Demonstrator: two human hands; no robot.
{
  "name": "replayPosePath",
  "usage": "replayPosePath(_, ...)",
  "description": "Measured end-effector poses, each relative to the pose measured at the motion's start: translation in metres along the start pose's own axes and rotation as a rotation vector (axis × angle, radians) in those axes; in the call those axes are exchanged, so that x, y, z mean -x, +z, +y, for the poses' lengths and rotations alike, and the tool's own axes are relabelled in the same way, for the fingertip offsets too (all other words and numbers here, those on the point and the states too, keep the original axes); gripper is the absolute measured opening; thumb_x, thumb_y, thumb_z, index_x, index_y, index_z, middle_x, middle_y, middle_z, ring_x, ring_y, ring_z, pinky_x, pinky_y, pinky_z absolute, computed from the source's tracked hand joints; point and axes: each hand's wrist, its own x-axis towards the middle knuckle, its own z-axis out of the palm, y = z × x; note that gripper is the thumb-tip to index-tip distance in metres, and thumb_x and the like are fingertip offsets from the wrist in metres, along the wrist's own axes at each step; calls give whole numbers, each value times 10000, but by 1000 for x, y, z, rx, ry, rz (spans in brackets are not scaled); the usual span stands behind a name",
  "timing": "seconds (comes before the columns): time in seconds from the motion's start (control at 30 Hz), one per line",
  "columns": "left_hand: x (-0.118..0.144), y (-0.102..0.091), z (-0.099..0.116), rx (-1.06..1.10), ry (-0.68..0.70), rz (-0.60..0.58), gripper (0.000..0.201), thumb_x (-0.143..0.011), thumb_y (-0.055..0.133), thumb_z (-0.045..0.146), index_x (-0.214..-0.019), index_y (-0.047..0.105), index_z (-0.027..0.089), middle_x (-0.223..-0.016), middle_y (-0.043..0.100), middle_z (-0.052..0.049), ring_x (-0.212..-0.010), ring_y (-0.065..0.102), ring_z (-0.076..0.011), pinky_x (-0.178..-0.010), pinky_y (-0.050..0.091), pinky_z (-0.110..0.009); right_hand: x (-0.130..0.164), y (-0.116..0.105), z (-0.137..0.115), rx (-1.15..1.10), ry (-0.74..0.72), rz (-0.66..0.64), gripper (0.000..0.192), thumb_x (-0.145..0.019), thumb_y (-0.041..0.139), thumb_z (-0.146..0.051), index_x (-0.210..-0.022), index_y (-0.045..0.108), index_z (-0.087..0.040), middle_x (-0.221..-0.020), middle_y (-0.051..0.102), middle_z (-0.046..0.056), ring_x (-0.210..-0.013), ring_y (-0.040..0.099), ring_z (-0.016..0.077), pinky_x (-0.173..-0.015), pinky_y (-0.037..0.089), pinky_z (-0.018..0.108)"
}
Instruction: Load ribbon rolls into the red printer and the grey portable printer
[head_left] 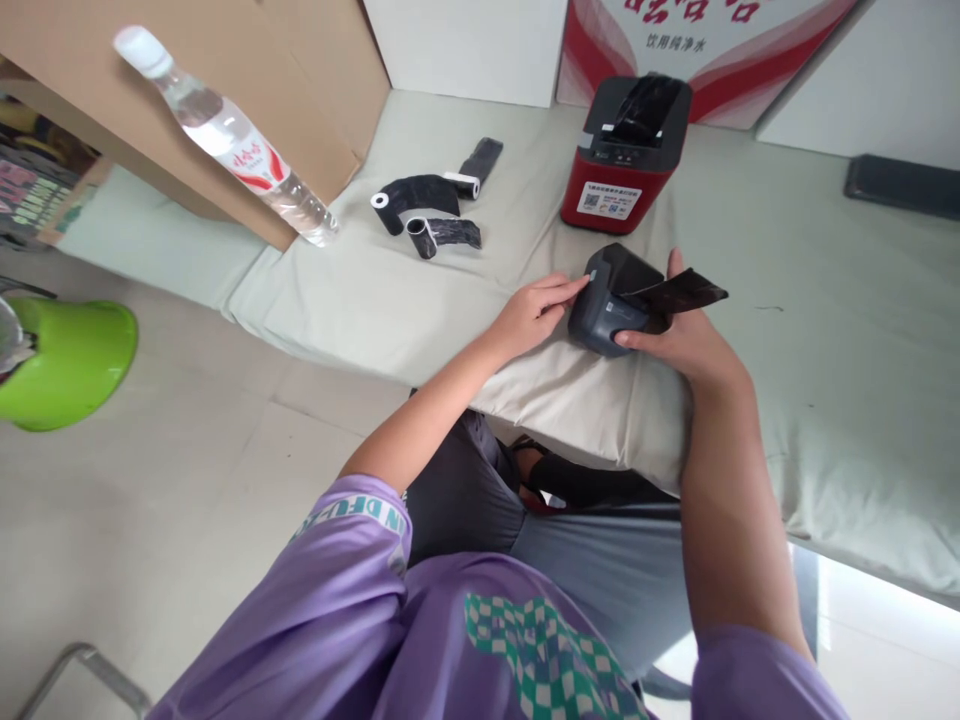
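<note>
While both hands steady (lightly) dark printer (611, 310), black strip (679, 293) protruding

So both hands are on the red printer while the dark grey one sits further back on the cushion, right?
Not quite: the colours are swapped. In the head view the left hand and right hand are on the dark grey printer, the right hand also pinching a black strip. The red printer sits further back on the cushion.
</note>
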Motion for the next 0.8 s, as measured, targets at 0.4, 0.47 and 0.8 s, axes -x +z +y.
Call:
replayPosePath(0.4,-8,-7,1,438,-300,-19,407,-921,580,189,-1282,759,128,-978,748,-68,-870,667,-159,-873,538,-336,-3,-1,5,69,-34,12,1252,-631,882,-737,-1671,364,-271,-1751,391,116,-1712,137,419,-1400,106,667)
replayPosePath(0.47,-7,-14,7,547,-419,-54,393,-920,595,215,-1269,754,130,-929,733,-59,-728,600,-119,-744,500,-303,-4,0,8,61,-44,16,1300,-633,878,-737,-1695,308,-251,-1752,387,127,-1707,167,418,-1398,122,659)
replayPosePath(0.8,0,-32,28,891,-657,-287,347,-846,662,252,-1187,674,189,-926,649,-46,-552,424,-70,-486,214,-277,-4,1,8,-7,-3,5,1462,-632,907,-687,-1747,80,-228,-1754,384,149,-1667,313,400,-1386,224,612)
